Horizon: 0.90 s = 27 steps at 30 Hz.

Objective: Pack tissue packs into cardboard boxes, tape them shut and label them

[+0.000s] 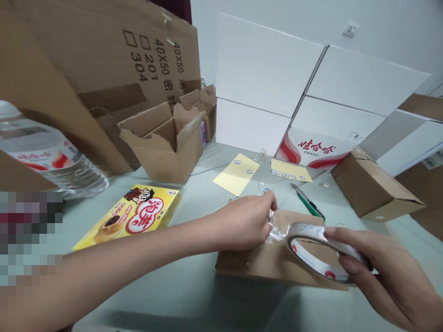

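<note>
A small brown cardboard box [277,267] lies on the table in front of me. My right hand [377,263] grips a roll of clear packing tape [316,267] over the box's right side, thumb and fingers on the ring. From the roll, a short shiny strip of tape [279,226] runs left across the box top. My left hand [245,221] is closed at the strip's left end, its knuckles low over the box; the fingertips are partly hidden. Just beyond the box lies a green utility knife [308,203].
Left stand a yellow snack box [138,214], a water bottle [51,152] and an open carton [169,147]. Two yellow sticker sheets [237,174] lie behind my left hand. A closed brown box [375,184] is at right; white panels [256,69] rise at the back.
</note>
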Each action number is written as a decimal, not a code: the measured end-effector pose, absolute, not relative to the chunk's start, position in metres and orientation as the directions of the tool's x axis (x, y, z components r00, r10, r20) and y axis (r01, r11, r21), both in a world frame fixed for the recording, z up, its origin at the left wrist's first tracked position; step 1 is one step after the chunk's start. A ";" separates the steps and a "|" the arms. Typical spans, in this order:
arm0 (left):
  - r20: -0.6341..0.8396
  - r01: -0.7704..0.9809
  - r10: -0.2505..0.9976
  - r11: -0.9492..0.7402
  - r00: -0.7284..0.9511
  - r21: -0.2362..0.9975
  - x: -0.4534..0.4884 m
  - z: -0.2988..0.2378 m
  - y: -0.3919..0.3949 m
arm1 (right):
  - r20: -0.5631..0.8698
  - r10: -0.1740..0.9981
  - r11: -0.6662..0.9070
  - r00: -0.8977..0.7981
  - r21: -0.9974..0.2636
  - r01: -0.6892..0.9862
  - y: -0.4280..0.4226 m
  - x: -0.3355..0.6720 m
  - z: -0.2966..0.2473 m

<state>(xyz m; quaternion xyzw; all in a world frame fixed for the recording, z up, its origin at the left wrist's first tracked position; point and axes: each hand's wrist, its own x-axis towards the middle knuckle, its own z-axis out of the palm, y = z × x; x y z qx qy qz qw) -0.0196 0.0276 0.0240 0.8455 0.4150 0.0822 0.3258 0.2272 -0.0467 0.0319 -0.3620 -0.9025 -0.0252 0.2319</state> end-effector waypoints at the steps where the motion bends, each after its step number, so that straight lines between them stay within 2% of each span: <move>1: -0.131 0.648 0.752 -0.450 0.646 0.614 -0.020 0.024 0.027 | 0.420 0.637 0.746 -0.646 -0.124 0.655 -0.045 0.225 0.033; 8: -0.110 0.682 0.756 -0.504 0.645 0.530 -0.016 0.020 0.024 | 0.378 0.624 0.768 -0.683 -0.137 0.626 -0.038 0.212 0.040; 15: 0.119 0.648 0.785 -0.577 0.608 0.497 -0.031 0.009 0.028 | 0.371 0.649 0.752 -0.664 -0.174 0.636 -0.029 0.195 0.045; 18: 0.259 0.526 0.650 -0.743 0.714 0.413 -0.038 0.002 0.014 | 0.384 0.649 0.751 -0.657 -0.188 0.633 -0.032 0.195 0.046; 20: 0.277 0.428 0.524 -0.838 0.805 0.339 -0.039 -0.004 0.001 | 0.390 0.658 0.743 -0.644 -0.199 0.639 -0.036 0.199 0.044; 22: 0.258 0.383 0.457 -0.878 0.851 0.288 -0.038 -0.010 -0.011 | 0.423 0.674 0.722 -0.605 -0.208 0.659 -0.040 0.205 0.038; 25: 0.244 0.385 0.452 -0.880 0.858 0.277 -0.038 -0.014 -0.019 | 0.491 0.701 0.677 -0.517 -0.234 0.698 -0.046 0.215 0.029; 27: 0.225 0.392 0.488 -0.845 0.843 0.363 -0.039 -0.010 -0.018 | 0.494 0.708 0.673 -0.504 -0.255 0.695 -0.048 0.217 0.025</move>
